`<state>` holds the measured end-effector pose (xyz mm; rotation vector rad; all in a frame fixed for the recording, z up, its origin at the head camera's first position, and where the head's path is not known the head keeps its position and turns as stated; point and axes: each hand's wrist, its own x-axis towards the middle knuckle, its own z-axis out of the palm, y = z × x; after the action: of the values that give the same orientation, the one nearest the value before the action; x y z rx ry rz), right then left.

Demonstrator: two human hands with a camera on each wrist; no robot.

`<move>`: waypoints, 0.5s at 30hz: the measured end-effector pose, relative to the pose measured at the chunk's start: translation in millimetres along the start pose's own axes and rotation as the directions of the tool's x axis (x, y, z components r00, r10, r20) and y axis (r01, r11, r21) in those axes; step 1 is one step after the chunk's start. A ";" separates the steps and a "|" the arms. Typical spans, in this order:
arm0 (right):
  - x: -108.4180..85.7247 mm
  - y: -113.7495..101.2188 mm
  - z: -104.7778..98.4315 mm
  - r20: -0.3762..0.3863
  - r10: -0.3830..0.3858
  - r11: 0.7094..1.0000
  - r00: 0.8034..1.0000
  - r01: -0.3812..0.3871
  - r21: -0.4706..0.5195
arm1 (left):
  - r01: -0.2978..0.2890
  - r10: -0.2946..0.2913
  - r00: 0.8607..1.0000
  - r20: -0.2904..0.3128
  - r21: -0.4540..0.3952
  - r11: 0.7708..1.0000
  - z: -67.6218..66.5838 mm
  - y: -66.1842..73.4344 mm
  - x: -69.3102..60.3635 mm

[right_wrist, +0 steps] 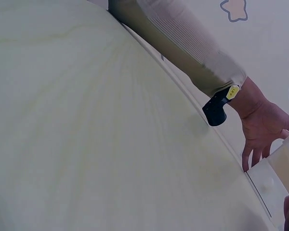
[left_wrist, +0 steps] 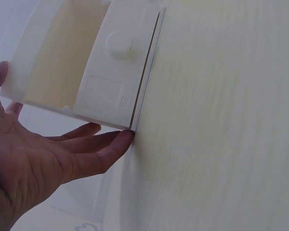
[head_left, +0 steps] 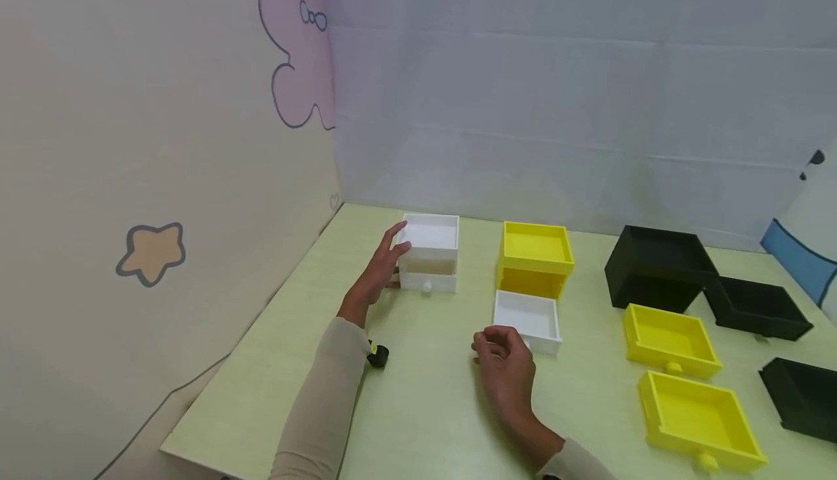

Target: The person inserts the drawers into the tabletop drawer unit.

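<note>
A small white cabinet stands at the back left of the table, with a white drawer with a round knob in its lower slot; the upper slot shows as an opening. My left hand rests against the cabinet's left side, fingers nearly straight along the wall and thumb near the top edge. My right hand is over the table with loosely curled fingers and nothing visible in them. Just beyond it lies a loose white drawer, its knob partly hidden by that hand.
Behind the loose drawer stands a yellow cabinet. A black cabinet is farther right, beside a black drawer. Two yellow drawers lie nearer me, and another black drawer at the right edge. A wall borders the table's left side.
</note>
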<state>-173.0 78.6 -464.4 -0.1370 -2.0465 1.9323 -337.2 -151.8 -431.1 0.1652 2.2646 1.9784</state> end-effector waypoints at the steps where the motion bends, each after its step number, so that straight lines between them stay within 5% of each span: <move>1: -0.2 -0.3 -1.5 -0.003 0.004 1.000 1.000 -0.004 -0.005 | 0.000 0.000 1.000 -0.003 0.001 1.000 -0.1 0.3 -0.7; 15: -2.6 -5.3 -22.5 -0.048 0.024 0.993 0.999 -0.029 -0.117 | 0.001 -0.001 1.000 0.000 0.006 1.000 0.2 1.2 -0.3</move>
<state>-163.1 98.9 -458.9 -0.2359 -2.1382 1.8056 -336.9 -151.6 -430.0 0.1652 2.2705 1.9713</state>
